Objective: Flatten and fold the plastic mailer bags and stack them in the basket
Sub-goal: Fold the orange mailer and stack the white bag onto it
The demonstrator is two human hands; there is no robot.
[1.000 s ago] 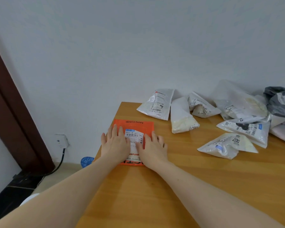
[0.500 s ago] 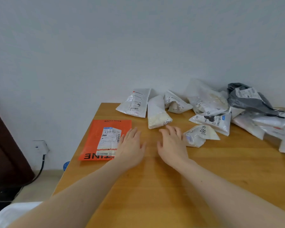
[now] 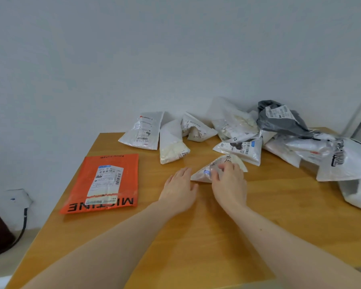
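Wood table (image 3: 196,236): orange-brown top, butted against a white wall (image 3: 133,49); everything below lies on it.
Bag pile (image 3: 300,140): crumpled white mailers heaped at the far right, overlapping one another, one with bold black print hanging toward the right edge.
Orange mailer (image 3: 113,163): lying flat near the table's left edge, white shipping label up, black lettering along its near and far ends; well apart from both hands.
Grey mailer (image 3: 279,122): dark, wrinkled, on top of the pile against the wall, white label facing up.
Flat white mailer (image 3: 142,130): at the far edge by the wall, labelled, just left of a narrow white mailer (image 3: 171,142) that points toward the viewer.
Small white mailer (image 3: 217,170): crumpled, roughly triangular, mid-table, just in front of the pile.
Right hand (image 3: 227,182): lies on top of the small white mailer, fingers bent over its upper face; they look to be gripping the plastic.
Left hand (image 3: 179,188): palm down on the wood, fingers straight and relaxed, fingertips just at the small mailer's left corner; holding nothing.
Wall socket (image 3: 17,199): low on the wall left of the table, black cable hanging from it.
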